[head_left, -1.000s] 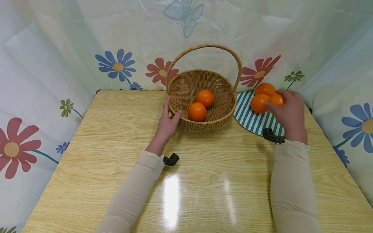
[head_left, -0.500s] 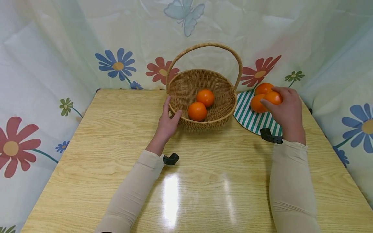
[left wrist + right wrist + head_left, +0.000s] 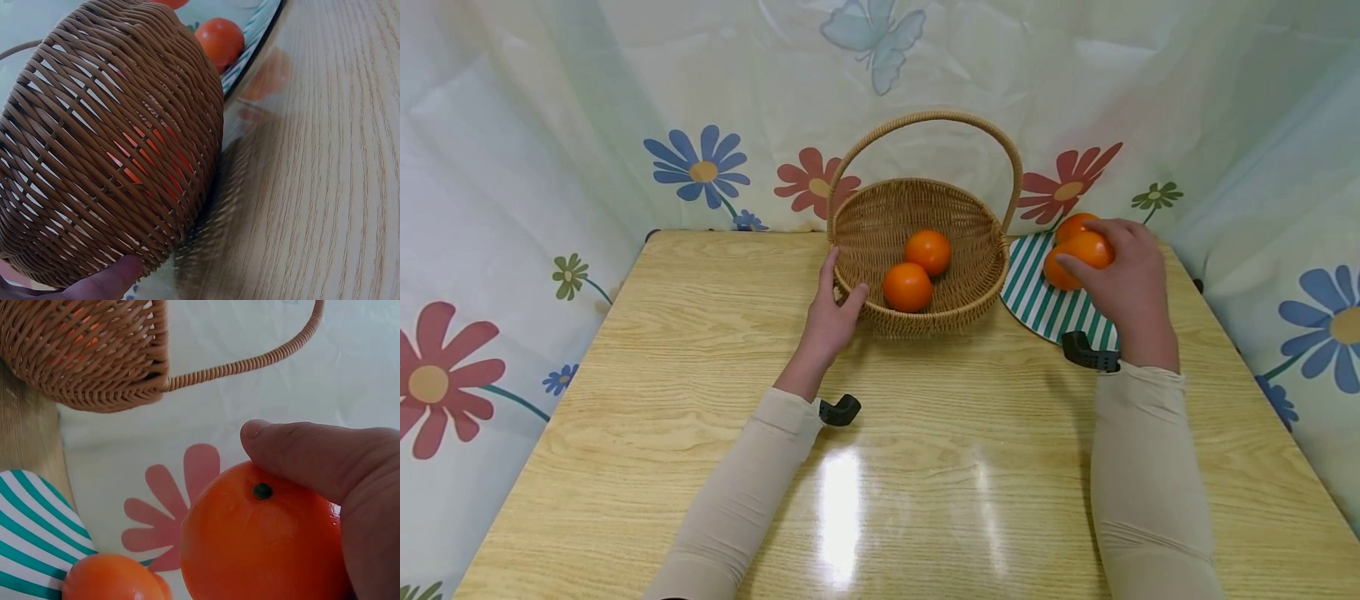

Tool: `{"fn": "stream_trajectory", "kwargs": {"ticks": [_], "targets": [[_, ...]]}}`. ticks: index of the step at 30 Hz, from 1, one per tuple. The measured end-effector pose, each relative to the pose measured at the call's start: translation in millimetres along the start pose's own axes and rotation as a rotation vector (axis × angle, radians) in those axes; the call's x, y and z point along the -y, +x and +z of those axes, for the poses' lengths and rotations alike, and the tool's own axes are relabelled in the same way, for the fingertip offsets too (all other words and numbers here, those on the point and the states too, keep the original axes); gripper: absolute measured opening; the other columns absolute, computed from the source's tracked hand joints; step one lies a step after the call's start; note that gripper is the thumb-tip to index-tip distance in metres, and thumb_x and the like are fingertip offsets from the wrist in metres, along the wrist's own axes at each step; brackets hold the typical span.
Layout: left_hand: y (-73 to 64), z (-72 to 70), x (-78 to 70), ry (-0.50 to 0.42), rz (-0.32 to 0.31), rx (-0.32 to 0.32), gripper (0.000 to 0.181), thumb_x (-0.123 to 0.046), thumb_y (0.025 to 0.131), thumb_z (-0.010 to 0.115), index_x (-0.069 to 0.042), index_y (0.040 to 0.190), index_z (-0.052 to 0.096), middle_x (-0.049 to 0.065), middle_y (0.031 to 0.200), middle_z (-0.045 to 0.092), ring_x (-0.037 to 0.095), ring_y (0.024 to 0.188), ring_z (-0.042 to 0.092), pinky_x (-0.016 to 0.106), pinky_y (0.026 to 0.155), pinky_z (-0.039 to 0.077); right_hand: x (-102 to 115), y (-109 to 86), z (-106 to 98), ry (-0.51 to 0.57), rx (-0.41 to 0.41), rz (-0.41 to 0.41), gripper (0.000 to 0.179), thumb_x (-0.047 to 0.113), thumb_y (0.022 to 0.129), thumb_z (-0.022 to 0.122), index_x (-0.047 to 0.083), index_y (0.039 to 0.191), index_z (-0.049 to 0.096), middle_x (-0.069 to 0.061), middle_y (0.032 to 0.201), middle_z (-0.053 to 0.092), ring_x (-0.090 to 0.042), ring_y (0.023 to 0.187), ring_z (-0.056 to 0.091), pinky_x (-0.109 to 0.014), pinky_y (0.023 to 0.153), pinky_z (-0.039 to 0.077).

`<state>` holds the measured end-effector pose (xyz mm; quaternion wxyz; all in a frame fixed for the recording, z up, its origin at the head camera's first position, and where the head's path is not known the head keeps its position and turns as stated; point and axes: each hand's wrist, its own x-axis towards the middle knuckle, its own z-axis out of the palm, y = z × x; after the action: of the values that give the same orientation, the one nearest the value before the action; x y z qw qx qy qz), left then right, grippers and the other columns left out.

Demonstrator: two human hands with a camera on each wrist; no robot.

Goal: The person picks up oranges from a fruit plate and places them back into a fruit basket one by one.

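Observation:
My right hand [image 3: 1129,275] grips an orange [image 3: 262,544] between thumb and fingers; its small green stem end shows in the right wrist view. In the head view this orange overlaps two others, a rear orange [image 3: 1073,225] and a front orange [image 3: 1060,275], on a green-and-white striped round mat [image 3: 1026,292]. To the left stands a wicker basket [image 3: 880,212] with a tall arched handle, two oranges [image 3: 908,287] inside. My left hand [image 3: 831,321] rests at its front left side, thumb and index finger spread and straight along the rim. The other left fingers are hidden.
The wooden table [image 3: 970,467] spreads in front of the basket and mat. Close behind them hangs a flower-printed curtain [image 3: 760,75], which continues down both sides. A black wrist camera mount [image 3: 841,410] juts from the left sleeve, another mount [image 3: 1088,353] from the right.
My right hand has shifted left with the orange, which now covers more of the front orange on the mat. The left hand and the basket have stayed where they were.

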<state>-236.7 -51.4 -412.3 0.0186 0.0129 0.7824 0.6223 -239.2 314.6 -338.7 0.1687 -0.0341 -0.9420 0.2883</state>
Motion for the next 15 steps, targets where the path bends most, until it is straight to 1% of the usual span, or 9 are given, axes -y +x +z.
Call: {"fn": "stream_trajectory", "kwargs": {"ticks": [4,10,15], "targets": [[0.3,0.3,0.9,0.004,0.005,-0.002,0.071,-0.039,0.098,0.053,-0.045,0.153,0.009,0.015,0.158,0.027,0.034,0.136,0.043,0.049,0.105,0.043,3.7,-0.2,0.7,0.000,0.004,-0.002,0.063,0.045,0.090,0.065,0.014,0.142,0.050,-0.018,0.147,0.040,-0.045,0.128,0.038,-0.065,0.096,0.040],[-0.2,0.7,0.8,0.014,0.017,0.005,0.072,-0.040,0.098,0.053,-0.045,0.153,0.008,0.015,0.159,0.026,0.034,0.136,0.045,0.048,0.103,0.045,10.1,-1.7,0.3,-0.005,-0.003,-0.011,0.062,0.043,0.090,0.066,0.015,0.142,0.050,-0.017,0.148,0.039,-0.045,0.129,0.038,-0.066,0.097,0.040],[-2.1,1.1,-0.5,0.019,0.027,0.011,0.070,-0.042,0.097,0.052,-0.050,0.151,0.008,0.014,0.160,0.023,0.033,0.136,0.045,0.047,0.104,0.045,15.1,-2.7,1.0,-0.002,-0.009,-0.028,0.059,0.040,0.090,0.067,0.016,0.141,0.051,-0.016,0.148,0.039,-0.043,0.131,0.037,-0.065,0.097,0.041]]}}
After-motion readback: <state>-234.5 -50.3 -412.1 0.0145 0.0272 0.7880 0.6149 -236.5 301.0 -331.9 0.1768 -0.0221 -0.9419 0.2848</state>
